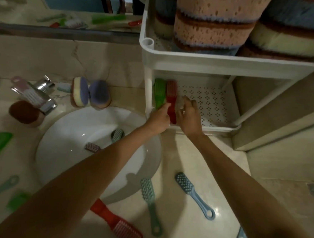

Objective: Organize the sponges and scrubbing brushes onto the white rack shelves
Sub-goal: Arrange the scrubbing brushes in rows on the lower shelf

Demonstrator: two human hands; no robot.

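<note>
Holding a red brush [171, 101] on the lower shelf [214, 104] of the white rack [212, 61], right of centre frame.
Left grip [160, 117] clamped on its near end; brush on edge, touching green brush [159, 95]. Right grip [189, 113] just beside, fingers bent, hold not discernible. Sponges [214, 30] on top shelf, upper right. Blue brush [185, 184] on surface [189, 154], lower frame.

I can read no text, label, brand or number anywhere in my view. The white rack [230, 63], the sponges [212, 29] on its top shelf, the brushes [186, 186] on the counter and the tap [43, 92] show no lettering I can make out in this dim, soft picture.
</note>
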